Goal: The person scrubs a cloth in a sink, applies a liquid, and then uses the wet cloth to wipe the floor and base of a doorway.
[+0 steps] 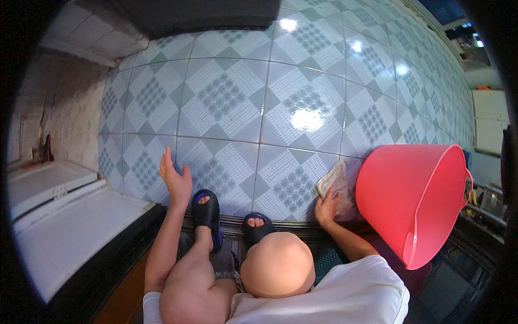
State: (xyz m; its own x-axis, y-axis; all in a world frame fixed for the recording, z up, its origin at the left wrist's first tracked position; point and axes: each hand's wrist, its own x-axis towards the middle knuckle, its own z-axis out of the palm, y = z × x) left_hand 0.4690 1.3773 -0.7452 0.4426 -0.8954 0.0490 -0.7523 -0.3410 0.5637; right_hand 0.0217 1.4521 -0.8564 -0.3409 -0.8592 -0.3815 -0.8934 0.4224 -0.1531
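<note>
My right hand [328, 207] is on a crumpled, dirty-white cloth [332, 180] on the patterned tile floor [226, 170], its fingers over the cloth's near part. To the right of it is a large pink plastic tub [398, 190] with loop handles; its mouth faces right in the picture, and I cannot tell whether it stands or lies. My left hand [177, 180] is held out above the tiles, empty, with the thumb apart from the fingers. Beside it is my foot in a black slide sandal [206, 208].
A second black sandal [257, 227] rests by a dark metal door track [283, 223]. A black piece of furniture [202, 14] stands at the far side. White-tiled ledge [81, 231] and wall [81, 101] bound the left. A white cabinet [490, 121] is far right.
</note>
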